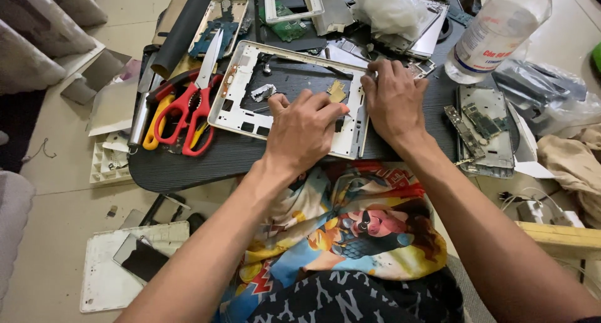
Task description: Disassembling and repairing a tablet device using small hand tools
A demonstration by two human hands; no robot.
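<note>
Fingers of left hand (302, 130) curl on white tablet frame (233, 97); right hand (393, 101) presses, fingers spread flat.

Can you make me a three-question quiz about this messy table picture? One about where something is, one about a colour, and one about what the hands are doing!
1. Where do the scissors lie?
A. left of the white tablet frame
B. on the floor
C. under the bottle

2. What colour are the scissors' handles?
A. green
B. red
C. blue

3. What are the two hands doing?
A. hanging in the air
B. holding the scissors
C. resting on the frame

Answers:
1. A, they lie on the dark table just left of the frame.
2. B, both handle loops are red.
3. C, the left hand presses on the frame's lower middle and the right hand on its right edge; the clear bottle stands apart, untouched.
</note>
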